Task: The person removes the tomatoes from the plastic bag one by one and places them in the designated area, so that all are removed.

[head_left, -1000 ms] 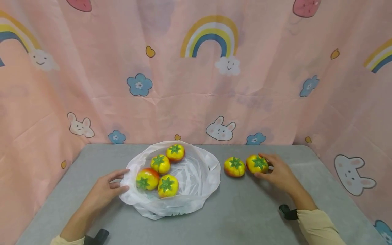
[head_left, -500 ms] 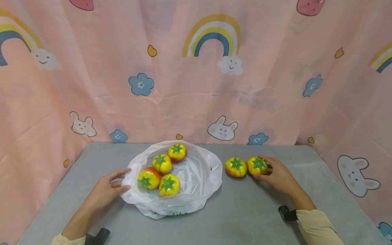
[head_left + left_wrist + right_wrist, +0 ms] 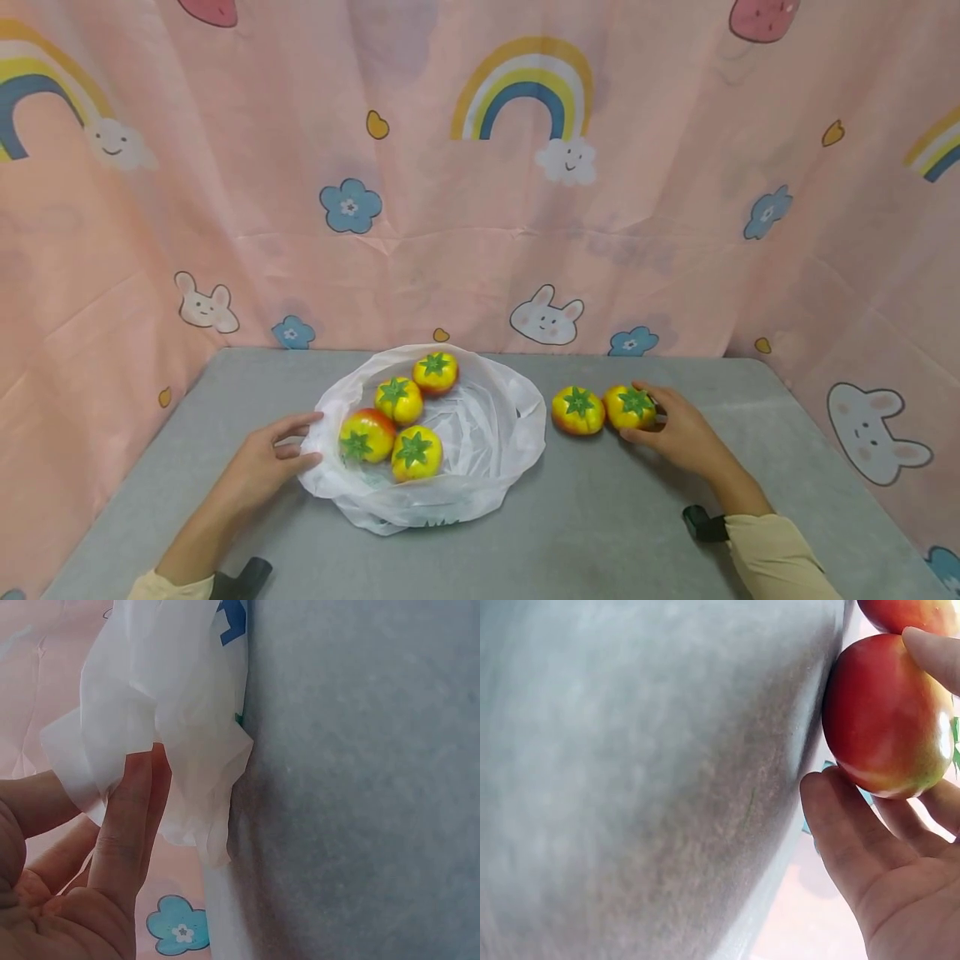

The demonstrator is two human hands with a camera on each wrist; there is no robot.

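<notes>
A white plastic bag (image 3: 491, 433) lies wide-mouthed on the table, with several yellow-red tomatoes (image 3: 417, 453) inside, each topped by a green star-shaped leaf. My left hand (image 3: 258, 467) pinches the bag's left rim; in the left wrist view the thin plastic (image 3: 187, 727) runs between thumb and fingers. Two tomatoes sit side by side right of the bag. Around the right one (image 3: 628, 407) my right hand (image 3: 686, 429) curls its thumb and fingers, and it rests on the table. Its red underside (image 3: 885, 712) shows in the right wrist view. The other tomato (image 3: 577, 411) touches it on the left.
The grey table (image 3: 600, 525) reaches back to a pink curtain (image 3: 420, 275) printed with rainbows, rabbits and flowers, which also hangs at both sides. Black straps with camera mounts (image 3: 705, 525) sit on both wrists.
The head view has shifted slightly, moving the whole scene a little to the right. Both hands keep their places at the bag and the tomato.
</notes>
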